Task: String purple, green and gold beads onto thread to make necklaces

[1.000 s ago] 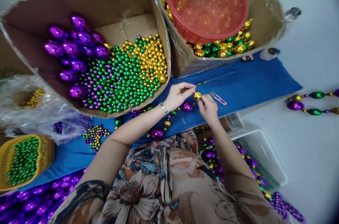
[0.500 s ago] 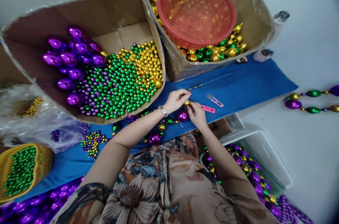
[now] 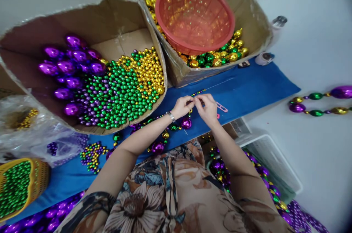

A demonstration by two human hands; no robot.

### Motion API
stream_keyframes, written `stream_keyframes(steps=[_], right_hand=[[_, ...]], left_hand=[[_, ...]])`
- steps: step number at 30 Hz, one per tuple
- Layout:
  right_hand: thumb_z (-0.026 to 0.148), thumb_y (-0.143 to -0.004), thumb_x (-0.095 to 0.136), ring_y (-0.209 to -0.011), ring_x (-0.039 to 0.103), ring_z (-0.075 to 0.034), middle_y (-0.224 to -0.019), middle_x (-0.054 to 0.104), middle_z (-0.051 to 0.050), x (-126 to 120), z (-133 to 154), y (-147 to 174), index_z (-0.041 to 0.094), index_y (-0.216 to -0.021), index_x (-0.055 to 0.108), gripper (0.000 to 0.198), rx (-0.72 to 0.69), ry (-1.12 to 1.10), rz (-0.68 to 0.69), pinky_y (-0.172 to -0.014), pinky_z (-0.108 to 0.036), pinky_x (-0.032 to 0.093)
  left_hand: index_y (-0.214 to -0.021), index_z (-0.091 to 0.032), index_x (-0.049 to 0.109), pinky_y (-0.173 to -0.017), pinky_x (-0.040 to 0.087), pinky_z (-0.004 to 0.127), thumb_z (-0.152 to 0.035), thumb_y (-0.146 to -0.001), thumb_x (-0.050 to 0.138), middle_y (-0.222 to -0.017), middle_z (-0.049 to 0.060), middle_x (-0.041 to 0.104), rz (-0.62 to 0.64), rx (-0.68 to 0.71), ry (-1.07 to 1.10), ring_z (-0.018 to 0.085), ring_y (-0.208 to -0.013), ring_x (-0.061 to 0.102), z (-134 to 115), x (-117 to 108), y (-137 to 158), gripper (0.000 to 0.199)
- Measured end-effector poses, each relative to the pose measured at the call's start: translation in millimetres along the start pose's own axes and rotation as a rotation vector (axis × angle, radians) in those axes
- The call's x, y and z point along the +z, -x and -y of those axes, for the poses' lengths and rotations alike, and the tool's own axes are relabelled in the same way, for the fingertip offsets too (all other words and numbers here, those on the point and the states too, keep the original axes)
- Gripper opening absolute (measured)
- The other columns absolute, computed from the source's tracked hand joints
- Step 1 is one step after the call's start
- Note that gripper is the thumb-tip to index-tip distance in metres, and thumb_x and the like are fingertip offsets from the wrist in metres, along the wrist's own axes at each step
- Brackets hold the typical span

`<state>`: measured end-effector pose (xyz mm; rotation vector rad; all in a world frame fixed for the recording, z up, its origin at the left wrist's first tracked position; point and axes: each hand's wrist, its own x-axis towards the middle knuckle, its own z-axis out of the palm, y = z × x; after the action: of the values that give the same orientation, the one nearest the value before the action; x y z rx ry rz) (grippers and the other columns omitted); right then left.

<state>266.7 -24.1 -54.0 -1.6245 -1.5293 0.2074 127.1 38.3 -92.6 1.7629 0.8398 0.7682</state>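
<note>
My left hand (image 3: 183, 106), with a watch (image 3: 172, 116) on its wrist, is closed in a pinch on the bead string. My right hand (image 3: 206, 109) pinches the same string, fingertips against those of the left; the exact spot between them is hidden. Beyond the fingers a row of small beads (image 3: 198, 92) sits on a thin thread (image 3: 220, 84) that runs out over the blue cloth (image 3: 264, 85). Below my hands hangs a large purple bead (image 3: 186, 123), joined to more green, gold and purple beads lying along the cloth's edge.
Pink thread snips (image 3: 222, 107) lie beside my right hand. Two cardboard boxes of beads (image 3: 121, 90) stand behind, one holding a red basket (image 3: 195, 44). A yellow basket (image 3: 41, 178) of green beads is at left. A white crate (image 3: 283, 159) with bead strands stands at right.
My right hand has moved up to meet my left fingertips and now covers part of the snips and the pink item. The whole view has shifted slightly.
</note>
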Motion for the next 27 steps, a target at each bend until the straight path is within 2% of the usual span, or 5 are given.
stream_keyframes(steps=[7, 14, 22, 25, 27], right_hand=[[0.047, -0.093, 0.049, -0.069, 0.056, -0.011, -0.08, 0.058, -0.001, -36, -41, -57, 0.019, -0.09, 0.056, 0.029, 0.15, -0.197, -0.304, -0.061, -0.027, 0.048], [0.04, -0.09, 0.048, -0.055, 0.054, -0.006, -0.07, 0.051, 0.006, -82, -100, -91, 0.022, -0.088, 0.051, 0.019, 0.55, -0.309, -0.615, -0.045, -0.016, 0.042], [0.029, -0.084, 0.056, -0.06, 0.058, -0.012, -0.076, 0.063, -0.005, -96, -146, -52, 0.014, -0.089, 0.062, 0.016, 0.915, 0.142, -0.15, -0.055, -0.025, 0.048], [0.03, -0.087, 0.055, -0.083, 0.061, -0.019, -0.108, 0.062, -0.015, -82, -139, -47, 0.016, -0.112, 0.062, 0.03, 0.811, 0.388, -0.115, -0.069, -0.031, 0.048], [0.031, -0.093, 0.045, -0.094, 0.06, -0.022, -0.123, 0.056, -0.016, -65, -126, -50, 0.021, -0.127, 0.057, 0.037, 0.592, 0.649, 0.088, -0.074, -0.032, 0.046]], left_hand=[[-0.082, -0.015, 0.067, -0.06, 0.042, 0.022, -0.038, -0.085, 0.061, -0.073, 0.003, 0.068, 0.084, -0.039, 0.094, 0.011, -0.063, 0.058, 3, 4, -1, 0.025], [-0.078, -0.014, 0.065, -0.063, 0.042, 0.024, -0.043, -0.079, 0.066, -0.071, 0.002, 0.065, 0.129, -0.14, 0.109, 0.011, -0.062, 0.054, -2, -10, 4, 0.029], [-0.08, -0.013, 0.066, -0.072, 0.045, 0.025, -0.045, -0.067, 0.079, -0.086, 0.006, 0.072, 0.049, -0.308, 0.563, 0.013, -0.075, 0.062, -20, -20, 7, 0.037], [-0.081, -0.013, 0.066, -0.07, 0.045, 0.025, -0.046, -0.069, 0.079, -0.083, 0.005, 0.072, 0.042, -0.3, 0.582, 0.013, -0.073, 0.063, -31, -24, 7, 0.038], [-0.081, -0.013, 0.066, -0.069, 0.045, 0.025, -0.048, -0.07, 0.078, -0.08, 0.005, 0.072, 0.032, -0.289, 0.573, 0.013, -0.073, 0.064, -37, -25, 7, 0.038]])
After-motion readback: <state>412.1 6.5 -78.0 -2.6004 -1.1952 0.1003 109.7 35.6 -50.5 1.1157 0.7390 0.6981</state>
